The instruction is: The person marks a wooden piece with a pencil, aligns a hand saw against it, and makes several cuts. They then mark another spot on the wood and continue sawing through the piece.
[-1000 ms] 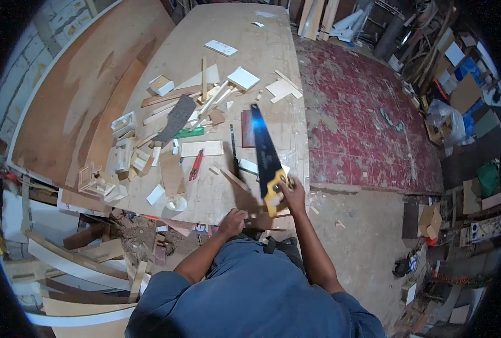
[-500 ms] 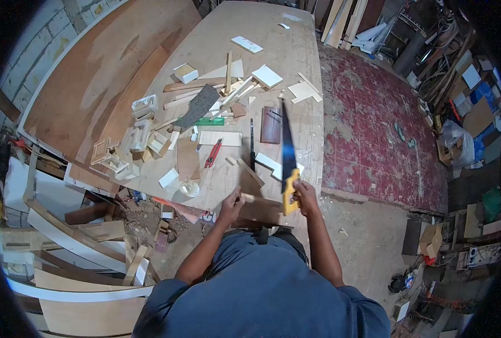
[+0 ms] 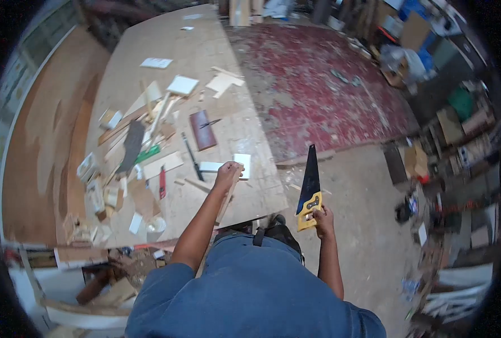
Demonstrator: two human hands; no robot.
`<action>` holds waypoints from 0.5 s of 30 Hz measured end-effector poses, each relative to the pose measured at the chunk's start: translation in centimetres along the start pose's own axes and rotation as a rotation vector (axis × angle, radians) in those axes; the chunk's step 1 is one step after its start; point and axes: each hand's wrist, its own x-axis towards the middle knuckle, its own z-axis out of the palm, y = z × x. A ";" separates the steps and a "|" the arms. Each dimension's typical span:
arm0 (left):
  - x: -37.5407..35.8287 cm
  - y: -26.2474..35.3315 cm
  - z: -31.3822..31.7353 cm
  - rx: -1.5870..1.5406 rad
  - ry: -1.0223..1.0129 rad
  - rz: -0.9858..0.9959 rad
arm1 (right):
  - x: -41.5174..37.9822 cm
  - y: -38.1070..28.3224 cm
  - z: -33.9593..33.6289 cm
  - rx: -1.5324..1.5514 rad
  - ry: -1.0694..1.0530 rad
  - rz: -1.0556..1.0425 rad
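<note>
My right hand [image 3: 324,222] grips the yellow handle of a handsaw [image 3: 311,183], out past the table's right edge above the floor. Its dark blade points forward. My left hand [image 3: 226,174] is closed around a narrow wooden strip [image 3: 226,204] near the front right of the table. Just beyond that hand lies a white L-shaped piece [image 3: 241,159]. A dark, slim tool [image 3: 192,156] rests to its left, and a brown block [image 3: 203,130] with a small dark item on it sits farther back. The red utility knife [image 3: 162,181] lies farther left.
The wooden table [image 3: 245,121] bears offcuts, a grey abrasive-looking sheet [image 3: 131,147], a green piece [image 3: 148,153] and small white frames [image 3: 88,168]. A large wood panel [image 3: 47,124] leans at left. Boxes [image 3: 415,160] and clutter line the right side.
The view has turned right, so the table appears farther left. The saw has swung away from the table to over the floor. My left hand has reached forward with the wooden strip.
</note>
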 end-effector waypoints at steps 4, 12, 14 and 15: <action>4.2 -2.2 7.6 0.168 -0.225 -0.066 | -4.5 2.9 -4.5 0.073 0.255 0.048; 4.2 -8.0 12.6 0.647 -0.047 0.438 | -12.3 6.5 -11.4 0.081 0.552 0.108; 1.6 -7.3 10.9 0.798 -0.100 0.401 | -13.7 7.9 -13.1 -0.209 0.642 0.115; 0.3 -7.3 9.9 0.930 -0.092 0.477 | -14.1 8.7 -14.2 -0.277 0.593 0.134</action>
